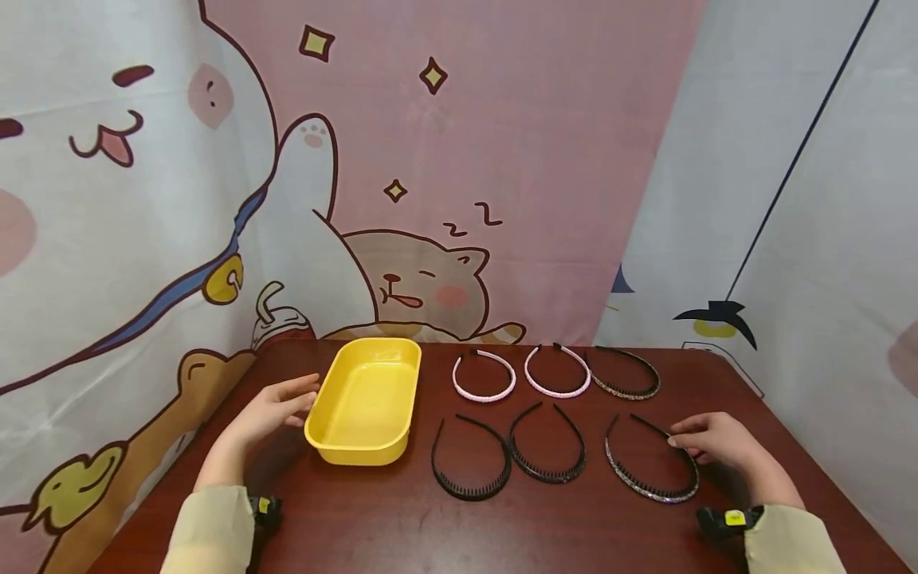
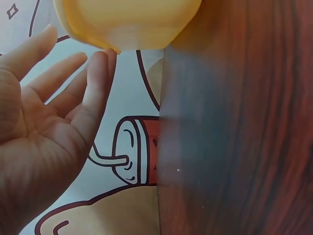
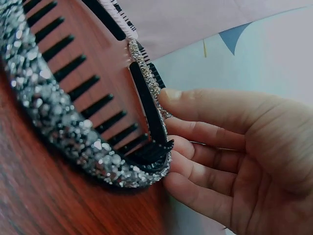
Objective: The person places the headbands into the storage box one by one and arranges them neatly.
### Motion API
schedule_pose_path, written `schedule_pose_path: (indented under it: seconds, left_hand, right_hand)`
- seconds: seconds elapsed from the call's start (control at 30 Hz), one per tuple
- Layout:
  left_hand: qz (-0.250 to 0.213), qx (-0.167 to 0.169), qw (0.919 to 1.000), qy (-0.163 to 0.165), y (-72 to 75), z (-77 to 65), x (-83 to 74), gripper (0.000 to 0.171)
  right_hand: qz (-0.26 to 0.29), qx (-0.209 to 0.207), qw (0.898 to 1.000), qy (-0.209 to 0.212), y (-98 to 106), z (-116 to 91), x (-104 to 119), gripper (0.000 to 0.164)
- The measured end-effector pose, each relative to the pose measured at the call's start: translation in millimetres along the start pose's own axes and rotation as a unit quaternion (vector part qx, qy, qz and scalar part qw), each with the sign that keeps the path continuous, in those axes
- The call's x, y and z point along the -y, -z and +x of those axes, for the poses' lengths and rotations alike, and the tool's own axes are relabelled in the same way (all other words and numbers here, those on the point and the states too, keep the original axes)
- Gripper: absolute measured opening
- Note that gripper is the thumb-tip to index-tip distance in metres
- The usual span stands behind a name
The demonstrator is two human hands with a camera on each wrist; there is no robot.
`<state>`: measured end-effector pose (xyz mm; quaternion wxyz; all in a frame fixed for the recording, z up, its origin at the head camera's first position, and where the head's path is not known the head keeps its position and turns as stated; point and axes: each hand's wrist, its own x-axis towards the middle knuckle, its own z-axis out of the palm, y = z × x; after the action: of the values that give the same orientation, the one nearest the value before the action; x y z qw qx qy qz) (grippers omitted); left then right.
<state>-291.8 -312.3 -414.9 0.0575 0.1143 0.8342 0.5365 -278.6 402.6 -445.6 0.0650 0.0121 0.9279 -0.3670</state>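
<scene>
At the front right of the table, my right hand (image 1: 717, 441) is at a black toothed headband covered in silver glitter (image 1: 663, 498). In the right wrist view, its fingertips (image 3: 177, 164) are right at the band's outer side, the thumb above them and apart from the black inner arm. The headband lies with its curve toward me. My left hand (image 1: 268, 410), fingers spread and relaxed, is beside the left wall of a yellow tray (image 1: 358, 454). Its fingertips (image 2: 100, 61) come right up to the tray's underside in the left wrist view.
Two plain dark headbands (image 1: 469, 492) (image 1: 548, 476) lie at the front middle. Behind them are two pink headbands (image 1: 484, 397) (image 1: 559, 393) and a gold-glitter headband (image 1: 631, 394). A cartoon-printed curtain (image 1: 538, 159) hangs behind the dark red wooden table (image 1: 430, 534).
</scene>
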Motion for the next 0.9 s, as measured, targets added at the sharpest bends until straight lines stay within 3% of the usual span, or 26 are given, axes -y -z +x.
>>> schedule_pose_path:
  seconds: [0.47,0.9]
  left_hand:
    - [-0.004,0.004,0.9997,0.024,-1.9,0.1,1.3,0.065]
    - [-0.003,0.016,0.9996,0.022,-1.4,3.0,9.3,0.057]
  right_hand:
    - [-0.017,0.004,1.000,0.021,-5.2,-1.4,2.9,0.031]
    - [-0.018,-0.006,1.000,0.023,-9.5,1.9,2.9,0.020]
